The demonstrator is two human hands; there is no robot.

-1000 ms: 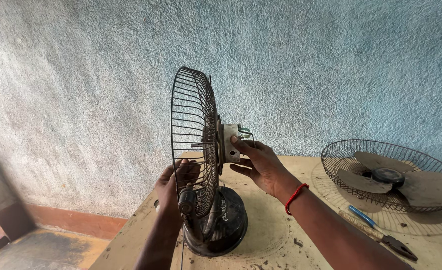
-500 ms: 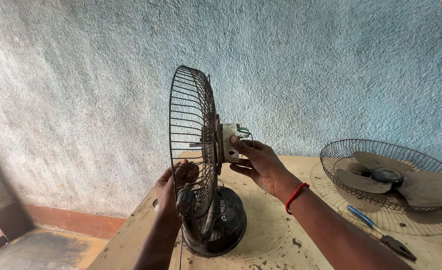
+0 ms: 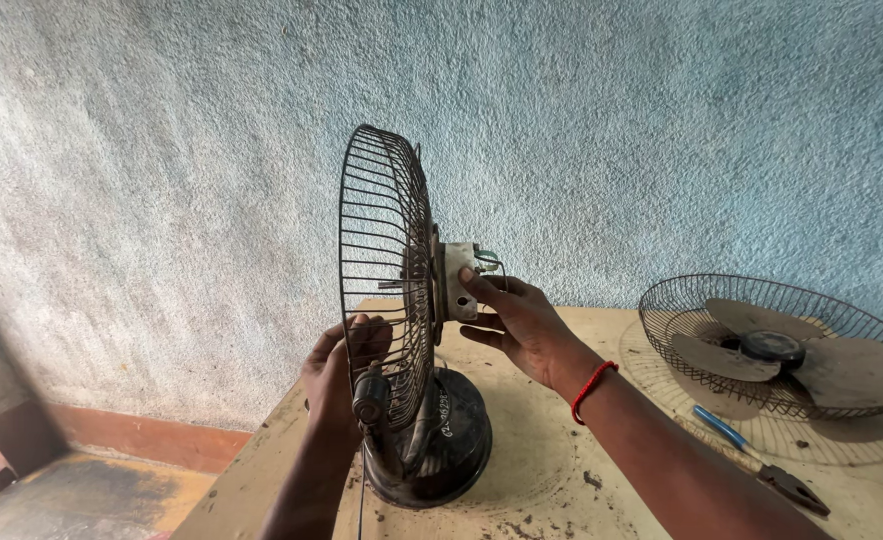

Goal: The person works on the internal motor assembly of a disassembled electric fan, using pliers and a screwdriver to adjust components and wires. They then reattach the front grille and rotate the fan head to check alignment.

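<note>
- Head view, nearest first: left hand [image 3: 340, 372] grips the fan's neck behind the wire guard [image 3: 387, 270], unmoved over the last second.
- Right hand [image 3: 522, 322] stays closed on the small white motor block [image 3: 459, 280] beyond the guard; nothing has come apart.
- Fan base [image 3: 442, 450] stands on the desk [image 3: 562, 480] below both hands.
- Far right of the right hand: pliers [image 3: 762, 465], then a loose guard holding the blade [image 3: 792, 345].
</note>
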